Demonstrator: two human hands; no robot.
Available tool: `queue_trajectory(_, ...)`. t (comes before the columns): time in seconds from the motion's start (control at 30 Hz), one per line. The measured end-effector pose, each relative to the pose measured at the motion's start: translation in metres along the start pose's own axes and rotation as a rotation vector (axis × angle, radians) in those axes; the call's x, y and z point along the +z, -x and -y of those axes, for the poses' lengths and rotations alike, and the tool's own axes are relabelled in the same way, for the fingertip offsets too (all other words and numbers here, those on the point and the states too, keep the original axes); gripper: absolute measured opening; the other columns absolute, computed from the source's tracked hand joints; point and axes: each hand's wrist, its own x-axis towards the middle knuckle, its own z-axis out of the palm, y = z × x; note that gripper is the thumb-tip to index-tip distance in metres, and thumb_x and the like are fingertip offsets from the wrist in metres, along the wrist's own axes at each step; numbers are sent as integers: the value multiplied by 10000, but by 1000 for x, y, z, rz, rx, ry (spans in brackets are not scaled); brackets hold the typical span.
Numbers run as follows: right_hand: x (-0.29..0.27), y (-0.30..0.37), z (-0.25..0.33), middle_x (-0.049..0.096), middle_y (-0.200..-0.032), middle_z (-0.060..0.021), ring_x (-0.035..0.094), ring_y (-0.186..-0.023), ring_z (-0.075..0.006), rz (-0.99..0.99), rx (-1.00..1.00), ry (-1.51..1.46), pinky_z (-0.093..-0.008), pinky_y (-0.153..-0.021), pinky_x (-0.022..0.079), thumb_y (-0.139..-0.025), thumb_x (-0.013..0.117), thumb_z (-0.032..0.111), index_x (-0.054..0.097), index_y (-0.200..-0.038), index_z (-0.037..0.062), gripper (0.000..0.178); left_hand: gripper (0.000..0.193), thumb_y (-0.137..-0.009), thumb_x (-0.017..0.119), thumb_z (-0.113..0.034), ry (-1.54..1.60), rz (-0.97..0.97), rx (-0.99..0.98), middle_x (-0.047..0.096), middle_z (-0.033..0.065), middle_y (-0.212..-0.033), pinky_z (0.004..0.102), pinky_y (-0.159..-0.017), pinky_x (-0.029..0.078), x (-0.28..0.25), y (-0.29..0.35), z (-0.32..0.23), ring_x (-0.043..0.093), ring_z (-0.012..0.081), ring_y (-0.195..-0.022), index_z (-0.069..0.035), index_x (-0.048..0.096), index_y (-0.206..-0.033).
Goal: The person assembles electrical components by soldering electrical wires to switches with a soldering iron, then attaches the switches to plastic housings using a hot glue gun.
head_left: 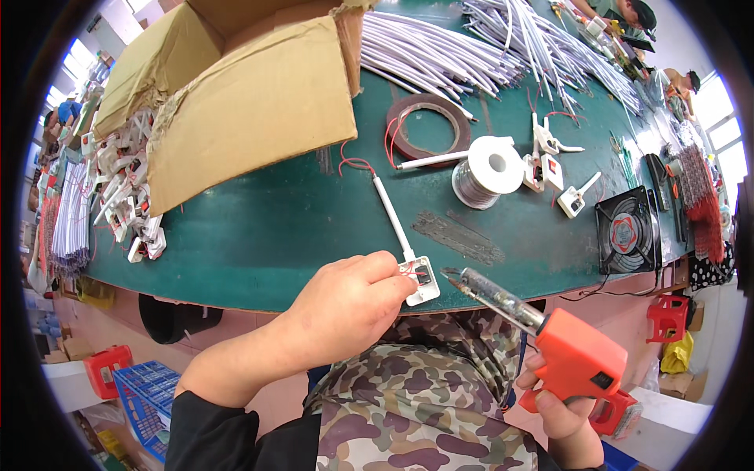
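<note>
My left hand point(353, 298) is closed at the table's near edge, its fingertips on the left side of a small white switch housing point(428, 290). A black switch sits in the open housing, with thin red wires beside my fingers. From its far side runs a white tube point(391, 216), which ends in red wire. In my right hand point(561, 412) is an orange soldering gun point(581, 353), gripped by its handle. Its metal tip points left, just right of the housing and apart from it. Whether my left fingertips also pinch a wire is hidden.
A solder wire spool point(497, 162) stands beyond the housing, near a brown tape roll point(398, 141). An open cardboard box point(259, 118) stands far left, beside piled white assemblies point(129, 204). White tubes point(432, 47) lie at the back. A black fan point(624, 231) stands right, near finished-looking housings point(572, 202).
</note>
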Motion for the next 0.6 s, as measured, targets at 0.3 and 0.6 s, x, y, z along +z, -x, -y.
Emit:
queue_trajectory(0.3,-9,20,-28,604,-1142,-162,646,-842,-217,21,-36,165,-358,-740,556,-856,653,168,483,-1261,-44,488,204,-708,698,16,-126,-102,134,616,87,-809,373,-634,514,5,0,5,640,278,-765,-22,675,-907)
queue_trajectory(0.6,-6,21,-28,615,-1141,-155,661,-869,-209,141,-128,247,-341,-744,554,-866,601,123,520,-1242,-46,420,203,-716,686,8,-136,-82,145,616,95,-831,377,-688,553,8,0,1,670,292,-854,-7,673,-918)
